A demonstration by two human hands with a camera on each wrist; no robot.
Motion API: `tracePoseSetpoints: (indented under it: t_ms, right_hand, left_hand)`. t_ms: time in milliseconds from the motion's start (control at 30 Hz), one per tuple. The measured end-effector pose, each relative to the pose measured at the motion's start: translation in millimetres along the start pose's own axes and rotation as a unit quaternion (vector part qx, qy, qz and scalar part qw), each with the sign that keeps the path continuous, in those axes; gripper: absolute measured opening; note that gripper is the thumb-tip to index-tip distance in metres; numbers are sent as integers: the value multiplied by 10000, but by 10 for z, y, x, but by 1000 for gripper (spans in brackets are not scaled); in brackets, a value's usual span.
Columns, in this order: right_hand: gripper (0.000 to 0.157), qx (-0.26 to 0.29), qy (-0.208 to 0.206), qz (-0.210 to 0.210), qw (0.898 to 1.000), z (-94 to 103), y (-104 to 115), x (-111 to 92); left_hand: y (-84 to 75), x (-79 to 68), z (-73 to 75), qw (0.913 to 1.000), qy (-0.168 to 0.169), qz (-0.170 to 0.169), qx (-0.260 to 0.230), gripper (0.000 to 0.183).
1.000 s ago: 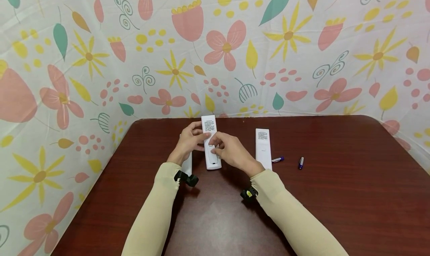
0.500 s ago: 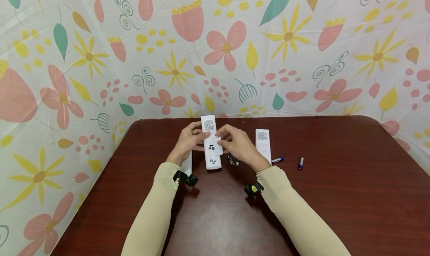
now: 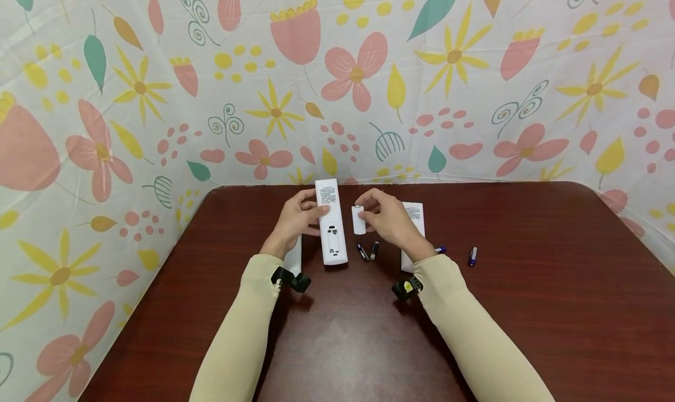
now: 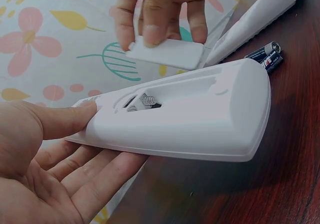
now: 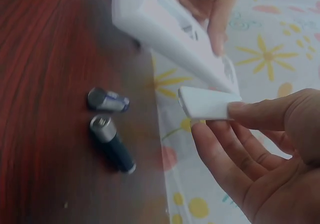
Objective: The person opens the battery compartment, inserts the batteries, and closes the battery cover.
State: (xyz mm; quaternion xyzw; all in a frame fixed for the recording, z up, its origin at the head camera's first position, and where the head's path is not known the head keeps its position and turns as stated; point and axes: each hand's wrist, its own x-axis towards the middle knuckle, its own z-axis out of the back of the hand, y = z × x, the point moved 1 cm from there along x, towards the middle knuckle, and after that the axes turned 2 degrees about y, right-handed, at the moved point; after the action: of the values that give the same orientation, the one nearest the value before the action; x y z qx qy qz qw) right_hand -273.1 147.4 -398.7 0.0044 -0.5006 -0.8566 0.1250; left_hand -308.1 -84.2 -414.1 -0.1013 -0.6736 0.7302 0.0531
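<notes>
Gripping a white remote [image 3: 330, 218] in the left hand [image 3: 296, 219]. Pinching a small lid [image 3: 358, 222] in the right hand [image 3: 391, 219], near two batteries [image 3: 374, 251].

Both wrist views near held remote [image 4: 185, 121]

The remote [image 3: 332, 219] and cover [image 3: 358, 221] are white, table [image 3: 337, 331] red-brown, backdrop [image 3: 316, 115] flower-patterned.

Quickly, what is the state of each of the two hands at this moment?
Left hand: holding a white remote control, battery compartment uncovered.
Right hand: pinching the white battery cover.
</notes>
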Motion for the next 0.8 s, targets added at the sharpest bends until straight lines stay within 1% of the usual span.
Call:
tracePoseSetpoints:
  t_ms: [167,400,800]
  right_hand:
    - [20,-163,-96,-115,9998,14,-92,27]
    - [29,-286,-249,-324,9988,28,-198,61]
    - [37,-960,-287,-537,9935,20,-328,101]
  left_hand:
    - [-2,-4,1,10000,14,-31,-16,59]
    - [-22,-7,0,10000,0,-19,-10,57]
    - [-12,-3,-3,10000,15,-27,-19,57]
